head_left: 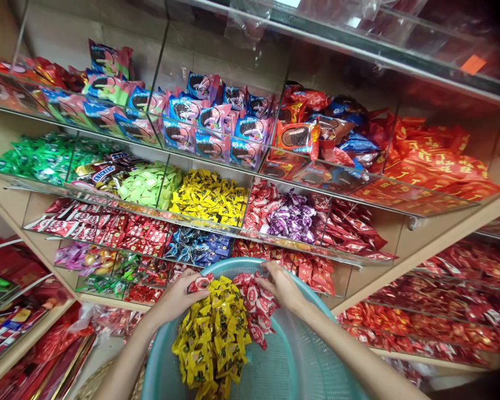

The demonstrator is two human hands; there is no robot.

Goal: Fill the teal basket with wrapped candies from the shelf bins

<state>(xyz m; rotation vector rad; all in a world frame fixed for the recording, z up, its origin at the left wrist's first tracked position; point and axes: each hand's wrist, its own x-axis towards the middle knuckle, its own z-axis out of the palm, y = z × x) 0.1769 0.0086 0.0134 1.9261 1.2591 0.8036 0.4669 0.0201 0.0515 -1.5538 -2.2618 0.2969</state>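
My left hand (pixel 182 295) is closed on a red-and-white wrapped candy (pixel 199 284), held above the left side of a teal mesh plastic basket (pixel 316 339). My right hand (pixel 285 288) is over the basket's right side, fingers apart, its fingertips close to a cluster of red-and-white wrapped candies (pixel 258 311). Whether those fingertips touch the candies, I cannot tell. Inside the basket, a large heap of yellow wrapped candies (pixel 214 333) lies left of the red-and-white ones, with part of the mesh bottom bare beside them.
Ahead are tilted shelves with clear dividers. One bin holds yellow candies (pixel 210 197), another red-and-white candies (pixel 261 203), with purple candies (pixel 294 214) beside it. Packaged cookies (pixel 208 119) fill the shelf above. Red packets (pixel 433 322) line the right-hand shelves.
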